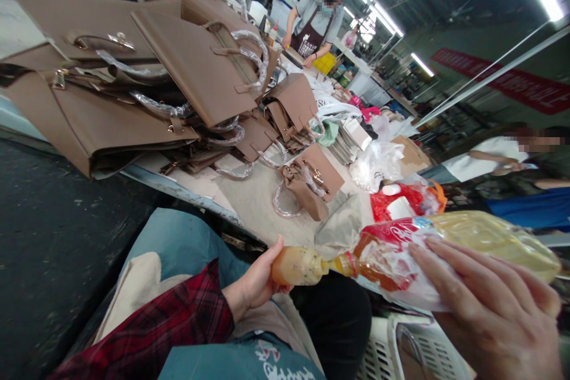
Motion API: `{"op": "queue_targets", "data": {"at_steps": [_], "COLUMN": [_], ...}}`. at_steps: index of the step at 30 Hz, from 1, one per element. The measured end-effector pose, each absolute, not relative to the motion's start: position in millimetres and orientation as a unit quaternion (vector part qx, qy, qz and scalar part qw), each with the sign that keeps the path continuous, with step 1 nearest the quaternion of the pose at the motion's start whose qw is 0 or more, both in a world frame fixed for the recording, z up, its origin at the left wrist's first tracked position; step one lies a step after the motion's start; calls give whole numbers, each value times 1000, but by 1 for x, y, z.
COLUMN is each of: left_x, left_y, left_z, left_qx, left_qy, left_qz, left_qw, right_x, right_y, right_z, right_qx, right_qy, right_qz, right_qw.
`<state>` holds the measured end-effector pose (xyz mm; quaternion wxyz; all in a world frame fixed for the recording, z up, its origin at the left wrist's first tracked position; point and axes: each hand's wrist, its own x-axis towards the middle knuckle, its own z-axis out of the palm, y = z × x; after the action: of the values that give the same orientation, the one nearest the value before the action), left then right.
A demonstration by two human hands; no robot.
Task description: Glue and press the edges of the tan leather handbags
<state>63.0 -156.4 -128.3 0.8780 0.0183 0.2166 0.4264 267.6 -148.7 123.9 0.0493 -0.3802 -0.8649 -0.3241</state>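
Observation:
My left hand [260, 278] is wrapped round a small cloudy yellowish glue bottle [296, 265], tipped on its side with its open neck to the right. Against that neck sits the mouth of a large plastic soda bottle [401, 237] with a red label, holding amber liquid near its neck. My right hand [494, 303] grips the big bottle round its label and tilts it toward the small one. Yellow liquid shows where the two necks meet. The fingers under both bottles are partly hidden.
Brown handbags [196, 65] with plastic-wrapped handles pile up on the worktable. A red plastic bag [396, 199] lies behind the big bottle. Below stands a white slotted basket [383, 344]. A co-worker in an apron [312, 35] stands farther along; another person [485, 157] is at right.

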Motion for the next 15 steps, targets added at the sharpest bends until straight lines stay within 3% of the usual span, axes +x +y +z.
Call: {"op": "queue_targets", "data": {"at_steps": [15], "left_x": [64], "left_y": [-155], "left_z": [-128], "left_qx": [32], "left_qy": [223], "left_qz": [429], "left_qw": [875], "right_x": [272], "right_y": [-148], "right_z": [122], "right_qx": [-388], "right_qy": [-865], "right_qz": [-312], "right_qw": [71]}}
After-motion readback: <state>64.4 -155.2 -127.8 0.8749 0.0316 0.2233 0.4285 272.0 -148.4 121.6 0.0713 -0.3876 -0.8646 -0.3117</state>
